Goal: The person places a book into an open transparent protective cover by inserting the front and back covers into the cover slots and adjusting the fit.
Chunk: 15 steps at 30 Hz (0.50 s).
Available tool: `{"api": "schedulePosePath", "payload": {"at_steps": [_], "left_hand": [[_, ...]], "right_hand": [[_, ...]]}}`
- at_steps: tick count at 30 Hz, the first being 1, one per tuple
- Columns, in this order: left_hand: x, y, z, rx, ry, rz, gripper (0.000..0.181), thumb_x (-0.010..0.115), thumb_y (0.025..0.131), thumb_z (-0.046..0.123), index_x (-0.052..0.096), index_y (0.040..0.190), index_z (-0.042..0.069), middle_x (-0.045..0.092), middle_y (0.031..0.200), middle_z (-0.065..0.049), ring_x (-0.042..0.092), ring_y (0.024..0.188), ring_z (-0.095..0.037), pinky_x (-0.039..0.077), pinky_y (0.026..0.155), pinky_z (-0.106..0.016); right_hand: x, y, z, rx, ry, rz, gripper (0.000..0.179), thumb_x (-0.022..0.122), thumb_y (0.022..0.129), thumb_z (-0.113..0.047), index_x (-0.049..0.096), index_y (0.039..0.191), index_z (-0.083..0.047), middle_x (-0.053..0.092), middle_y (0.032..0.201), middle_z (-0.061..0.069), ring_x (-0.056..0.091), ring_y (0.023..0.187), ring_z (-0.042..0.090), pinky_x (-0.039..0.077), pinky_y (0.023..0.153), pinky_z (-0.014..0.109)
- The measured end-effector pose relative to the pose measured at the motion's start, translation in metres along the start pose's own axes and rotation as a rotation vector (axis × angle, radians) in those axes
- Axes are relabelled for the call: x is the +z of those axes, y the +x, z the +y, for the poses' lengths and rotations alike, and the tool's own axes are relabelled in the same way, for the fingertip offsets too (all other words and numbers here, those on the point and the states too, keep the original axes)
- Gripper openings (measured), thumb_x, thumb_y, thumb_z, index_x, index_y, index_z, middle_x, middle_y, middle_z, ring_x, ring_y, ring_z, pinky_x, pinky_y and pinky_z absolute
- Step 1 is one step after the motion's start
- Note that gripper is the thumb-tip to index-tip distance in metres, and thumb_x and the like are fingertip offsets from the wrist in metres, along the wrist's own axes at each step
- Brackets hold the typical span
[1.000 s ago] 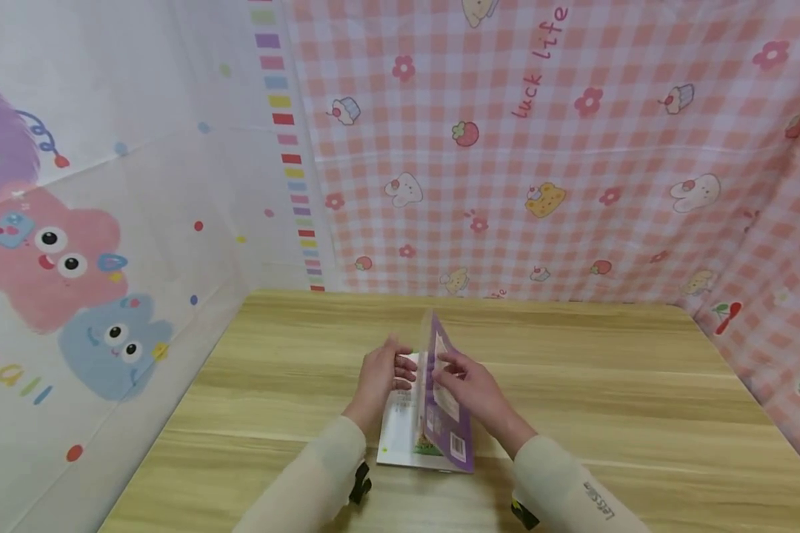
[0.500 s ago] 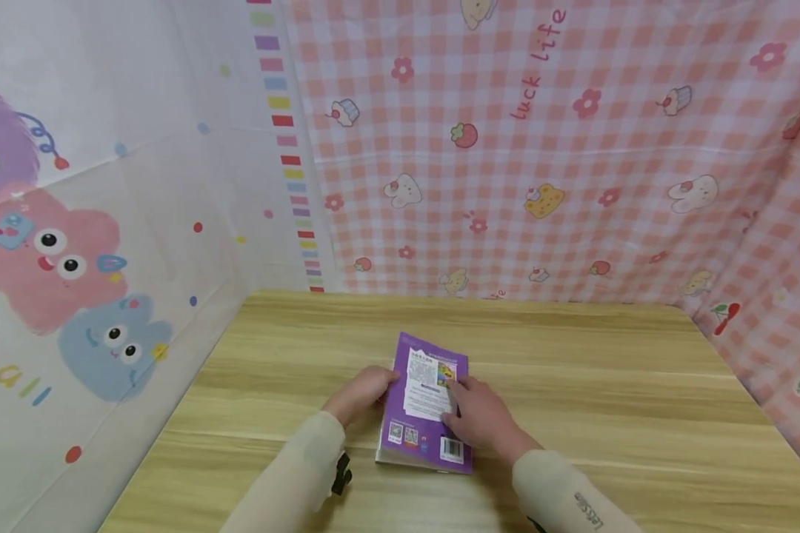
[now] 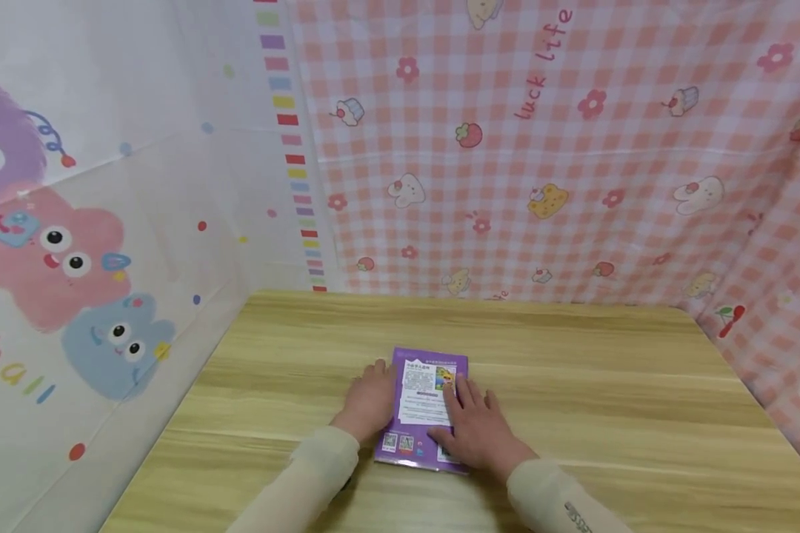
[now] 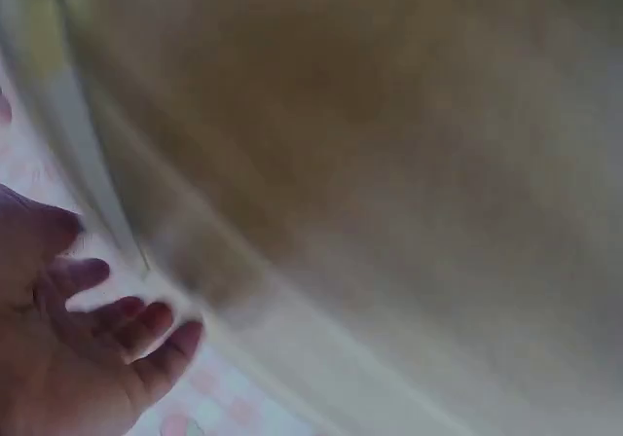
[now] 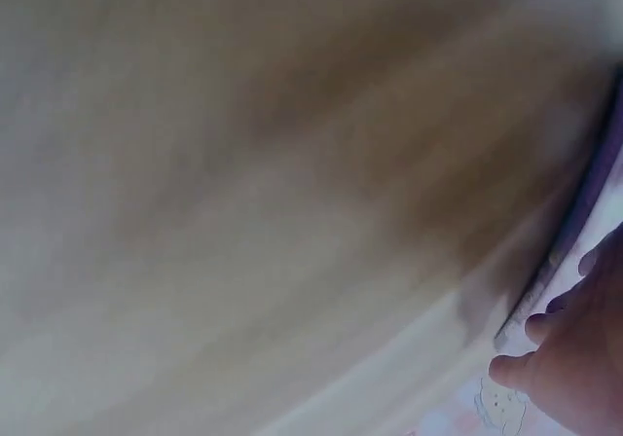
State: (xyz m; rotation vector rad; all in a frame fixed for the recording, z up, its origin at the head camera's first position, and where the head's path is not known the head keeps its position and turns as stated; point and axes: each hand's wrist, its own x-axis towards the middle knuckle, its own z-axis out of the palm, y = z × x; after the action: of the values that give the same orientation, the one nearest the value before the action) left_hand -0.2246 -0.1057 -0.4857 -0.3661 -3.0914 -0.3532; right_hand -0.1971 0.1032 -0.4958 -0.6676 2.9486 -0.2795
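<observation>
A purple book (image 3: 413,433) lies closed on the wooden table, its back cover up with a white text panel, a small colour picture and printed codes. My right hand (image 3: 480,426) rests on the cover's right side with fingers spread, hiding part of the barcode. At the left edge of the book is my left hand (image 3: 369,400), fingers extended along that edge. In the left wrist view the left hand (image 4: 107,348) shows loosely bent fingers beside the book's pale edge (image 4: 92,154). The right wrist view has the right hand (image 5: 574,348) by the book's dark edge (image 5: 589,193).
The light wooden table (image 3: 613,385) extends around the book on all sides. Behind it hangs a pink checked cloth (image 3: 507,163), and a white cartoon-printed cloth (image 3: 193,170) covers the left side. Another pink checked cloth (image 3: 787,296) borders the right.
The raised purple cover has come down to the left, closing the book over its white pages. Both hands have moved from the cover's sides to lie flatter, the right on top, the left at the edge.
</observation>
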Motion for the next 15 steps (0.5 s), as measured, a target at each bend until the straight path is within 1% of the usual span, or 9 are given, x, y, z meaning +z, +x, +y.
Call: {"api": "schedulePosePath", "payload": {"at_steps": [1, 3, 5, 6, 8, 10, 13, 14, 15], "left_hand": [[0.002, -0.002, 0.002, 0.020, 0.032, -0.024, 0.050, 0.053, 0.101, 0.025, 0.048, 0.141, -0.005, 0.047, 0.140, -0.027, 0.047, 0.128, -0.041, 0.042, 0.101, -0.056], [0.007, -0.003, 0.005, 0.044, 0.088, -0.083, 0.066, 0.044, 0.104, 0.043, 0.036, 0.150, -0.003, 0.031, 0.155, -0.025, 0.032, 0.142, -0.041, 0.030, 0.109, -0.060], [0.011, -0.003, 0.004, 0.040, 0.100, -0.153, 0.079, 0.036, 0.102, 0.058, 0.026, 0.155, 0.000, 0.019, 0.161, -0.022, 0.019, 0.148, -0.038, 0.018, 0.114, -0.060], [0.011, -0.003, 0.004, 0.034, 0.109, -0.177, 0.082, 0.035, 0.101, 0.061, 0.024, 0.156, 0.001, 0.016, 0.162, -0.021, 0.017, 0.148, -0.037, 0.016, 0.115, -0.060], [0.007, -0.001, 0.006, 0.017, 0.121, -0.221, 0.083, 0.035, 0.100, 0.062, 0.023, 0.157, 0.003, 0.014, 0.163, -0.020, 0.015, 0.149, -0.035, 0.014, 0.116, -0.058], [-0.001, 0.000, 0.009, -0.004, 0.110, -0.258, 0.083, 0.041, 0.099, 0.059, 0.025, 0.156, 0.001, 0.016, 0.162, -0.020, 0.016, 0.149, -0.035, 0.014, 0.116, -0.058], [-0.014, 0.001, 0.013, -0.023, 0.117, -0.274, 0.082, 0.054, 0.096, 0.054, 0.033, 0.152, -0.003, 0.025, 0.160, -0.021, 0.024, 0.147, -0.036, 0.020, 0.115, -0.058], [-0.017, 0.001, 0.014, -0.029, 0.126, -0.275, 0.083, 0.057, 0.095, 0.052, 0.035, 0.150, -0.004, 0.027, 0.159, -0.021, 0.026, 0.146, -0.036, 0.022, 0.114, -0.057], [-0.020, 0.000, 0.014, -0.030, 0.140, -0.266, 0.083, 0.062, 0.093, 0.051, 0.039, 0.148, -0.006, 0.033, 0.156, -0.022, 0.030, 0.144, -0.036, 0.026, 0.113, -0.057]], "right_hand": [[0.002, 0.000, 0.000, -0.014, -0.012, 0.017, 0.083, 0.047, 0.098, -0.059, 0.032, 0.154, -0.001, 0.021, 0.160, 0.024, 0.018, 0.147, 0.043, 0.016, 0.112, 0.065], [0.005, -0.001, 0.000, -0.037, -0.026, 0.048, 0.082, 0.045, 0.098, -0.059, 0.033, 0.152, 0.001, 0.023, 0.159, 0.025, 0.020, 0.146, 0.044, 0.018, 0.111, 0.066], [0.007, -0.002, 0.001, -0.053, -0.049, 0.062, 0.082, 0.043, 0.099, -0.060, 0.034, 0.152, 0.001, 0.024, 0.159, 0.024, 0.021, 0.146, 0.043, 0.019, 0.111, 0.067], [0.008, -0.002, 0.002, -0.055, -0.059, 0.065, 0.082, 0.042, 0.099, -0.061, 0.033, 0.153, 0.000, 0.024, 0.159, 0.024, 0.021, 0.146, 0.043, 0.019, 0.111, 0.067], [0.010, -0.001, 0.003, -0.053, -0.073, 0.067, 0.084, 0.040, 0.098, -0.064, 0.032, 0.154, -0.002, 0.023, 0.160, 0.022, 0.020, 0.146, 0.042, 0.019, 0.111, 0.067], [0.012, 0.000, 0.005, -0.052, -0.077, 0.061, 0.085, 0.037, 0.098, -0.066, 0.031, 0.154, -0.003, 0.022, 0.160, 0.022, 0.020, 0.146, 0.041, 0.017, 0.111, 0.067], [0.015, 0.002, 0.007, -0.051, -0.078, 0.054, 0.088, 0.034, 0.096, -0.070, 0.031, 0.155, -0.004, 0.022, 0.161, 0.021, 0.020, 0.147, 0.041, 0.017, 0.111, 0.067], [0.016, 0.003, 0.007, -0.049, -0.072, 0.054, 0.088, 0.034, 0.096, -0.070, 0.032, 0.155, -0.004, 0.022, 0.160, 0.021, 0.020, 0.147, 0.041, 0.017, 0.111, 0.068], [0.017, 0.003, 0.008, -0.046, -0.067, 0.055, 0.088, 0.035, 0.096, -0.070, 0.032, 0.154, -0.004, 0.022, 0.160, 0.021, 0.020, 0.147, 0.041, 0.016, 0.111, 0.068]]}}
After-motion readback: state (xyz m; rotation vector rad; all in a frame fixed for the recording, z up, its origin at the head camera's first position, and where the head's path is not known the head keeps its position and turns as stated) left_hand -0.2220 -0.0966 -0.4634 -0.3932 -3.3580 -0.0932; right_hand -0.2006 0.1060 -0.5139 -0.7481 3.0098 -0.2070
